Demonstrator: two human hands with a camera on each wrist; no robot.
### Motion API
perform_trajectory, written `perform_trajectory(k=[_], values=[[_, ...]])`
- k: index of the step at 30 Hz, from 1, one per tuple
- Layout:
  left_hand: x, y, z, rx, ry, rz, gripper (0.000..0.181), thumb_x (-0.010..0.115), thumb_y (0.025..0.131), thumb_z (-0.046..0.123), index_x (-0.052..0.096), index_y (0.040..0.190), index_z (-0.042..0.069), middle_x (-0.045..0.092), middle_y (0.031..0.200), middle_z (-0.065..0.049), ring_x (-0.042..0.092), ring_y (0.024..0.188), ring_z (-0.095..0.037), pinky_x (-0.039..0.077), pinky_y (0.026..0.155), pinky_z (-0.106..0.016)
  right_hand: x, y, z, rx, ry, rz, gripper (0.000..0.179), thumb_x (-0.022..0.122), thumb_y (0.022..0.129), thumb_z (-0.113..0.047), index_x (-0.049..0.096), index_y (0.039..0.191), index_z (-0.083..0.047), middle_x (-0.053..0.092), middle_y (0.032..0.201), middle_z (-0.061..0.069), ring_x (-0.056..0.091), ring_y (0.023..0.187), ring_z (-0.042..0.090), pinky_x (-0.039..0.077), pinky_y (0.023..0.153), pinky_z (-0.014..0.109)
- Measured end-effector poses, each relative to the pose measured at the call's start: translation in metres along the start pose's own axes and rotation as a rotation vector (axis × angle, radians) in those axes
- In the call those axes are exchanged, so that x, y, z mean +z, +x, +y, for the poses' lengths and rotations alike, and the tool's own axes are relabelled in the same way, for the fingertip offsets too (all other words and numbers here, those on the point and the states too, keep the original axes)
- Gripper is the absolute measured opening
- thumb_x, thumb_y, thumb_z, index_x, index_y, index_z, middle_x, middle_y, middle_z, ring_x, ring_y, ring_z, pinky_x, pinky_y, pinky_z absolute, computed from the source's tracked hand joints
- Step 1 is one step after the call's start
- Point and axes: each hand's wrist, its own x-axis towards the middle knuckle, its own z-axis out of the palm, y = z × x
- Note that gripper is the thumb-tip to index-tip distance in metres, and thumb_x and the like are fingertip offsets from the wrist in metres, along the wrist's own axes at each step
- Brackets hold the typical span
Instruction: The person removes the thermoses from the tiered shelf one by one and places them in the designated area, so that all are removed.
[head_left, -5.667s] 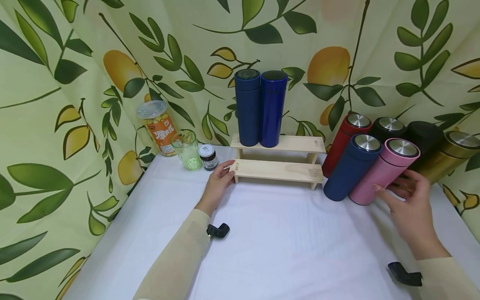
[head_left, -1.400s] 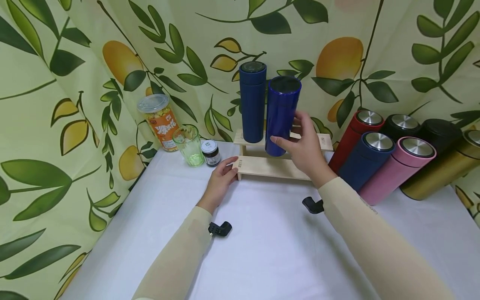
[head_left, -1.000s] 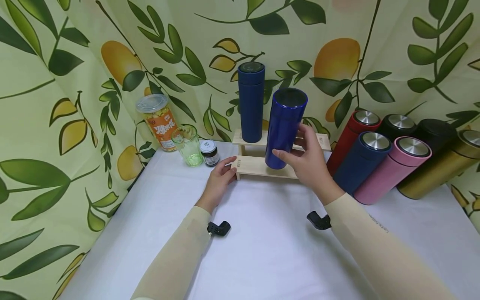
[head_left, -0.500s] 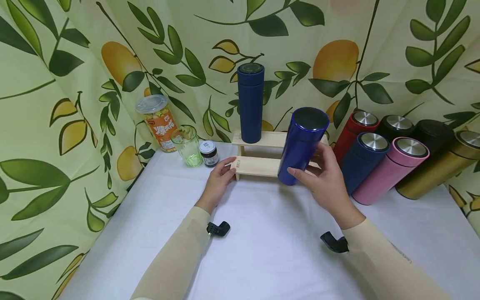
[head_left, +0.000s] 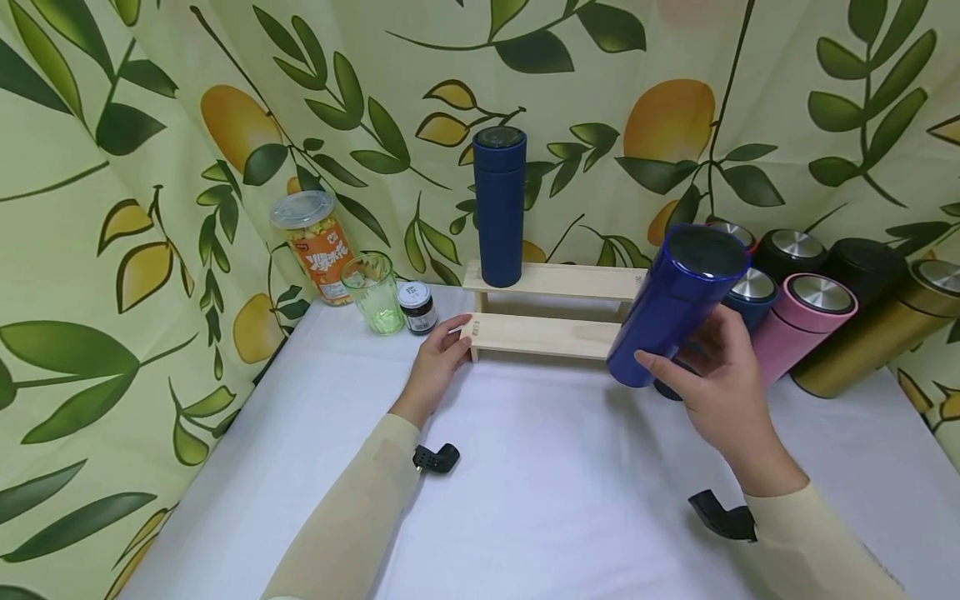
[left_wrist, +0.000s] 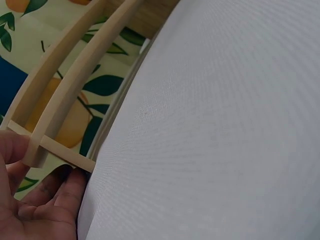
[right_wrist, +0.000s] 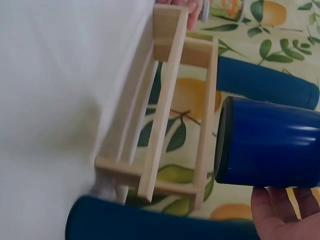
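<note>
My right hand grips a shiny blue thermos bottle with a dark lid. The bottle is off the shelf, its top leaning right, and its lower end overlaps the right end of the lower step in the head view. In the right wrist view the bottle shows its dark base beside the two-step wooden shelf. My left hand holds the left end of the shelf's lower step, thumb and fingers about its edge. A matte dark blue thermos stands upright on the upper step's left part.
At right stand several thermoses: pink, gold, black, and a blue one partly hidden by my right hand and bottle. Left of the shelf are a small dark jar, a green glass and a snack tub.
My right hand left the pink thermos, took the shiny blue one off the upper step, and carried it forward and right, tilting it. My left hand stays on the shelf.
</note>
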Motion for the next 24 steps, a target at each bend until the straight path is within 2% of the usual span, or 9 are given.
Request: perform_trajectory(k=[7, 9, 12, 16, 19, 24], values=[[0.0, 0.0, 0.0, 0.002, -0.011, -0.008, 0.045, 0.059, 0.111, 0.003, 0.059, 0.156, 0.009, 0.052, 0.158, -0.022, 0.055, 0.142, -0.032, 0.053, 0.112, -0.04, -0.028, -0.013, -0.001, 0.035, -0.03, 0.061, 0.093, 0.082, 0.084, 0.022, 0.046, 0.162, -0.015, 0.056, 0.149, 0.007, 0.06, 0.128, 0.018, 0.052, 0.1, 0.015], [0.0, 0.001, -0.001, 0.0, -0.009, -0.005, 0.044, 0.06, 0.111, 0.003, 0.059, 0.155, 0.01, 0.053, 0.158, -0.021, 0.056, 0.142, -0.031, 0.053, 0.112, -0.04, -0.036, -0.017, 0.001, 0.047, -0.011, 0.077, 0.094, 0.081, 0.084, 0.023, 0.046, 0.162, -0.015, 0.057, 0.148, 0.007, 0.062, 0.126, 0.016, 0.053, 0.098, 0.014], [0.0, 0.001, -0.001, 0.006, -0.01, -0.005, 0.044, 0.059, 0.111, 0.003, 0.059, 0.155, 0.009, 0.053, 0.158, -0.022, 0.055, 0.142, -0.032, 0.053, 0.112, -0.041, -0.048, -0.023, 0.005, 0.08, 0.082, 0.103, 0.093, 0.077, 0.084, 0.027, 0.046, 0.162, -0.012, 0.056, 0.148, 0.009, 0.062, 0.124, 0.018, 0.054, 0.094, 0.014], [0.0, 0.001, -0.002, 0.021, -0.021, -0.014, 0.045, 0.058, 0.111, 0.0, 0.057, 0.156, 0.006, 0.053, 0.156, -0.025, 0.055, 0.142, -0.035, 0.052, 0.112, -0.043, -0.062, -0.032, 0.009, 0.158, -0.033, 0.146, 0.093, 0.078, 0.09, 0.019, 0.039, 0.165, -0.018, 0.052, 0.151, 0.008, 0.059, 0.125, 0.015, 0.052, 0.093, 0.011], [0.0, 0.001, -0.002, 0.03, -0.03, -0.016, 0.046, 0.057, 0.111, -0.001, 0.056, 0.156, 0.004, 0.054, 0.155, -0.026, 0.056, 0.141, -0.035, 0.053, 0.112, -0.043, -0.069, -0.037, 0.009, 0.202, -0.212, 0.171, 0.094, 0.08, 0.093, 0.012, 0.035, 0.167, -0.024, 0.05, 0.154, 0.005, 0.056, 0.126, 0.011, 0.049, 0.094, 0.007], [0.0, 0.001, -0.003, 0.032, -0.028, -0.016, 0.046, 0.057, 0.11, -0.001, 0.056, 0.156, 0.004, 0.055, 0.155, -0.025, 0.056, 0.141, -0.035, 0.053, 0.111, -0.043, -0.081, -0.043, 0.013, 0.267, -0.254, 0.234, 0.092, 0.078, 0.095, 0.011, 0.034, 0.168, -0.025, 0.05, 0.154, 0.003, 0.054, 0.126, 0.009, 0.046, 0.097, 0.006]])
